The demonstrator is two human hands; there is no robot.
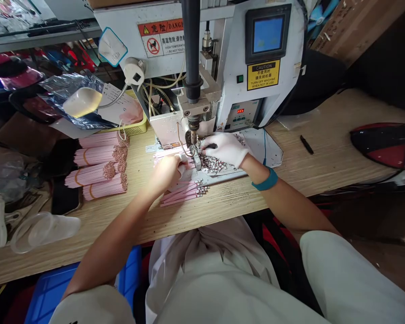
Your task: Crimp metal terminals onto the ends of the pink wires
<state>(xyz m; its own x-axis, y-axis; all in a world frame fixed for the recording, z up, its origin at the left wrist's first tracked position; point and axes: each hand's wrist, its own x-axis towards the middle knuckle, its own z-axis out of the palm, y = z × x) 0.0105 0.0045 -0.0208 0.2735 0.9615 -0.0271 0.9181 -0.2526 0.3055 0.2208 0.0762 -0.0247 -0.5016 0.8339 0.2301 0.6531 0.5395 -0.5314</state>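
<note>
My left hand (pixel 170 171), with white covers on its fingertips, is curled closed beside the metal fixture (pixel 197 161). A thin pink wire runs from its fingers toward the fixture; my fingers partly hide it. My right hand (pixel 227 147), in a white glove, is bent over a heap of small metal connector parts (pixel 213 165). Its thumb and forefinger come together near the fixture, and whatever lies between them is too small to make out. Directly above stands the soldering machine's tip (pixel 193 135). Pink wires with metal ends (pixel 182 194) lie below my left hand.
Bundles of pink wires (pixel 96 173) are stacked at left, before a yellow basket (pixel 137 128). The machine's screen (pixel 268 33) faces me. A clear plastic cup (pixel 50 228) lies at front left. A black pen (pixel 306 145) and a red-and-black object (pixel 384 144) are at right.
</note>
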